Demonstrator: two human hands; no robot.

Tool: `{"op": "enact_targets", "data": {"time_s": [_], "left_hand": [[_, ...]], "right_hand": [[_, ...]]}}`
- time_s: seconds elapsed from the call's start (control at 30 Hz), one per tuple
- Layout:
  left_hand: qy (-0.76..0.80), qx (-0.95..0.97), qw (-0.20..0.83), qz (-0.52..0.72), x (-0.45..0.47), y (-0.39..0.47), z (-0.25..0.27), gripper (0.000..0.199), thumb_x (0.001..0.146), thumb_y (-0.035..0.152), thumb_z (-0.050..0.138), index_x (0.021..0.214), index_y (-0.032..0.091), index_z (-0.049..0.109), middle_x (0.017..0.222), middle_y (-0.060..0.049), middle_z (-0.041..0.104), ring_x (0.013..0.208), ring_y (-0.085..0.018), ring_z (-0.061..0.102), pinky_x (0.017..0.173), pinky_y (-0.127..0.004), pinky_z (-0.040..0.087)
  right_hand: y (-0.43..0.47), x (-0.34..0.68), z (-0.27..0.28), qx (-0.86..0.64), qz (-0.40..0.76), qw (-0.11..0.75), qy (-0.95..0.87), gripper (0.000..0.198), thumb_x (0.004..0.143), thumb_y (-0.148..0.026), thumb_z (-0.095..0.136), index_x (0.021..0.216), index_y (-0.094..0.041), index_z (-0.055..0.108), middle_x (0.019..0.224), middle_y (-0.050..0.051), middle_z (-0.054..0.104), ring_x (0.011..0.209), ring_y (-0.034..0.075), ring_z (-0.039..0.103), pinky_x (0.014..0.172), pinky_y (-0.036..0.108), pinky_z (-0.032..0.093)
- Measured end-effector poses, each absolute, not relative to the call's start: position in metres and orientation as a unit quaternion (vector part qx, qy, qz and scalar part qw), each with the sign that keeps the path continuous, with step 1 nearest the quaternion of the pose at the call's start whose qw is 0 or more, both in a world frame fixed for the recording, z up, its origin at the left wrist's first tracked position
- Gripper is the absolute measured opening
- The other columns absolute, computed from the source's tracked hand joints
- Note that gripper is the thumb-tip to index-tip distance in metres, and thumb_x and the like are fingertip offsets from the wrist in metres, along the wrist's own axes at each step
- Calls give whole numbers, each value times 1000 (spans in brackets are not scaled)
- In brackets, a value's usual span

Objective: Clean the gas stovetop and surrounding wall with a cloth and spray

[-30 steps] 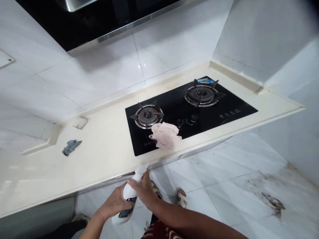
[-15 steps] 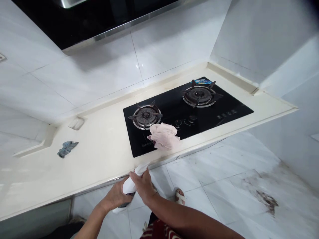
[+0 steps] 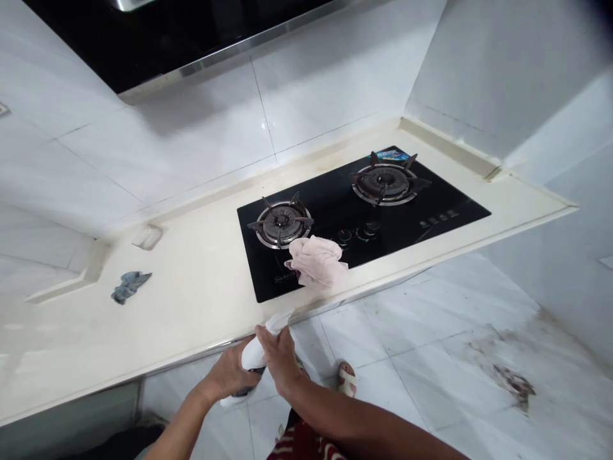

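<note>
In front of the counter edge I hold a white bottle (image 3: 253,355) with a dark label band, tilted with its narrower white top toward the stove. My left hand (image 3: 228,372) is wrapped around its body. Around the neck, just below the top, my right hand (image 3: 279,358) is closed, hiding part of it. A crumpled pale pink cloth (image 3: 318,262) lies beyond my hands, over the front edge of the black glass gas stove (image 3: 330,211).
A blue-grey rag (image 3: 130,286) and a small clear dish (image 3: 149,237) lie on the cream countertop (image 3: 201,281) to the left. Above hangs a black range hood (image 3: 191,32). A dark stain (image 3: 514,383) marks the tiled floor.
Both hands and the bottle have shifted slightly to the right. The cloth and the rag have stayed in place.
</note>
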State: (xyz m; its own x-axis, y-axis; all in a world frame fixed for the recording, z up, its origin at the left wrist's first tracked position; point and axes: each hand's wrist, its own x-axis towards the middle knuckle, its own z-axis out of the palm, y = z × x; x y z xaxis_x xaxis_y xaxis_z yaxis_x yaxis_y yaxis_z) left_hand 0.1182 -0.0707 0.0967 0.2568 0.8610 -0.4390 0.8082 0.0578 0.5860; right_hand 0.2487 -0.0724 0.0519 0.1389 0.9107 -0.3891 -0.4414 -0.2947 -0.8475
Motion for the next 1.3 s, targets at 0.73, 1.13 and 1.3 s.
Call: {"op": "enact_targets", "data": {"time_s": [0.73,1.13,1.3], "left_hand": [[559,729,396,19,179,-37,98,59,60,16,69,118,21,63,102,2,72,90,-19,64,81,-27,48],[510,746,429,23,243,-2,87,74,60,16,72,133,21,58,100,1,73,91,-21,65,82,-30,50],[527,746,407,1,256,4,87,83,60,18,73,141,22,52,101,0,73,94,-24,65,82,-31,49]], "right_hand": [[-54,303,52,-554,572,576,-188,43,77,-56,69,95,-19,54,89,5,66,85,23,65,71,33,53],[-26,363,38,-575,498,624,-179,39,79,-56,65,92,-19,60,85,6,69,82,25,65,68,32,51],[-21,376,46,-569,508,629,-148,38,78,-54,66,88,-18,63,86,8,70,82,25,66,68,32,52]]}}
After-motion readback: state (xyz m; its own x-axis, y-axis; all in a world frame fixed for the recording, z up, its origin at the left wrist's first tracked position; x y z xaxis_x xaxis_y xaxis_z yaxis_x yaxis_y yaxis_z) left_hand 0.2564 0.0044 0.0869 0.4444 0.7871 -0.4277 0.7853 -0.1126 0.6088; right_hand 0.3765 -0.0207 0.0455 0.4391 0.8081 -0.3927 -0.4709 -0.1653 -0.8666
